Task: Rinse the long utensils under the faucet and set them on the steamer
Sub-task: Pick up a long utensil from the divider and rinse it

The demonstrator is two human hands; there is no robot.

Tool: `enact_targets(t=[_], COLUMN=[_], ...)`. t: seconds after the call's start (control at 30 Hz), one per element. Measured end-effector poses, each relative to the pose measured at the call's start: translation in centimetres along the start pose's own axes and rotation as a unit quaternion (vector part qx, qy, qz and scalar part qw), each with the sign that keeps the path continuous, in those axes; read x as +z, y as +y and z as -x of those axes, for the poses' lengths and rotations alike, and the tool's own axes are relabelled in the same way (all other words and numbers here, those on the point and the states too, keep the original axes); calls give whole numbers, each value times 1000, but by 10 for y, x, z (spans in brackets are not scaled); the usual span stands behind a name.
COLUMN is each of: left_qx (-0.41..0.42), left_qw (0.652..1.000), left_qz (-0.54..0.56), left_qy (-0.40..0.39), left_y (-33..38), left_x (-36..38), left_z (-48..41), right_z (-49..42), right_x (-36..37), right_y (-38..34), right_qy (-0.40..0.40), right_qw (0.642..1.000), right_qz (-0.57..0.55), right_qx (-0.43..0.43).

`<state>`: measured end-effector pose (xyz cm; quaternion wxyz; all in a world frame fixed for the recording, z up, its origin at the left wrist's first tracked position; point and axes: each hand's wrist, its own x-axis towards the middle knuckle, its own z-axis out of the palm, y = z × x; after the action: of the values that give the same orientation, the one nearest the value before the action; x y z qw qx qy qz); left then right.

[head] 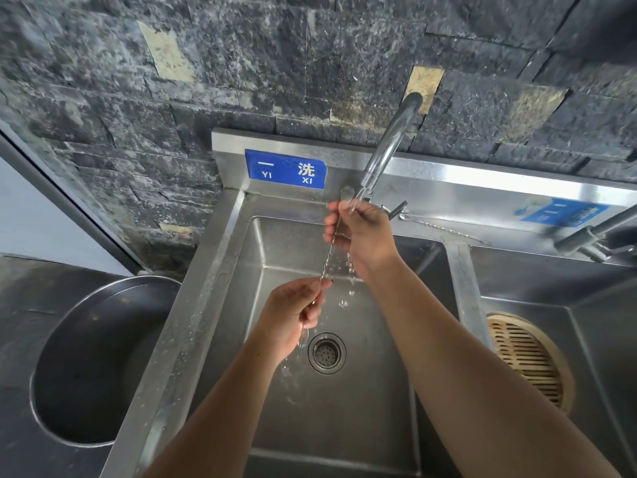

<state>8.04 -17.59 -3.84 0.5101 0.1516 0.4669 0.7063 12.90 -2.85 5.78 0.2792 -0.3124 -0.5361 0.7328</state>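
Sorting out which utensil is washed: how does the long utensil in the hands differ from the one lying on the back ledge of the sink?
The held utensil stands steeply under the faucet, gripped by the right hand and left hand; the ledge utensil lies flat, untouched. Water runs over the held utensil; none falls on the ledge utensil. Both are thin, twisted metal rods. Neither is on the steamer.

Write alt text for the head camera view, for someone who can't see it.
Two hands, left and right, hold a long twisted spoon under a running faucet above a steel sink. A bamboo steamer sits in the basin to the right.
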Motion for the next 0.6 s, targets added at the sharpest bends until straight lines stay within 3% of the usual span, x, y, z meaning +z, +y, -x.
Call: enact_targets(t=[0.33,0.6], left_qx=[-20,-75], left_qw=[999,992], left_qz=[-12,-37], left_qy=[44,94], left_y=[0,-15], left_x=[12,14], left_z=[-1,-1], right_z=[16,25], right_x=[-8,-27], right_y=[41,76], right_qy=[-4,16], right_qw=[999,986], right_qz=[41,160], right_qx=[26,35])
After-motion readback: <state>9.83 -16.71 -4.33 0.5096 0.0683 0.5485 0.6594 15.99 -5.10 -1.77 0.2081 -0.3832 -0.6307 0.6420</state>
